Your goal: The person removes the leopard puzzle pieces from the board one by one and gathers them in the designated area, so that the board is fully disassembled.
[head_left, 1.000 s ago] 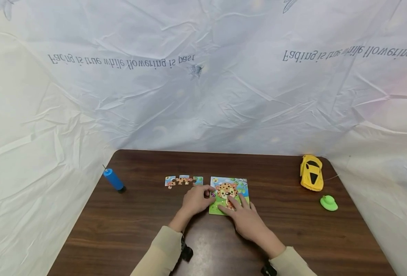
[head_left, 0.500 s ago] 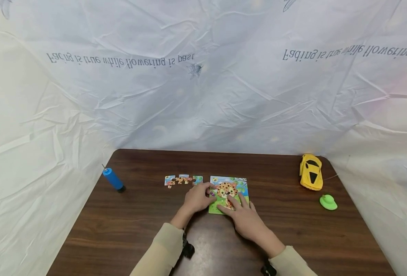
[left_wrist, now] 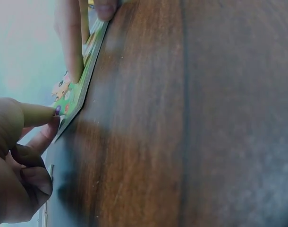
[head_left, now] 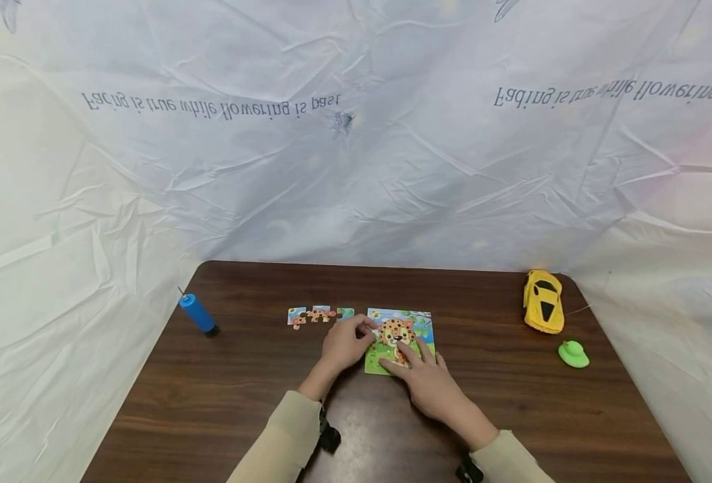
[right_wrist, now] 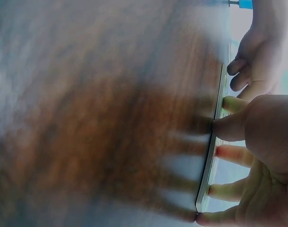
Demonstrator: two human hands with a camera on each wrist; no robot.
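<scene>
A square jigsaw puzzle (head_left: 407,323) with a spotted leopard cub, green grass and blue sky lies flat on the table. My left hand (head_left: 342,343) pinches at its left edge with thumb and index finger, beside a small purple printed detail (left_wrist: 57,110); the other fingers curl under. Spread over the lower right of the puzzle, my right hand (head_left: 433,384) rests with its fingertips on the picture and along the near edge. Left of the puzzle lie loose jigsaw pieces (head_left: 321,313) in a row, the rightmost close behind my left hand.
The dark wooden table (head_left: 241,396) has a blue cylinder with a black end (head_left: 197,314) at the left. A yellow toy car (head_left: 544,302) and a small green toy hat (head_left: 573,354) sit at the right. White printed sheeting (head_left: 356,168) hangs behind.
My left thumb and index finger have drawn closer together, and that hand has shifted slightly away from me. My right hand and the loose pieces stay where they were.
</scene>
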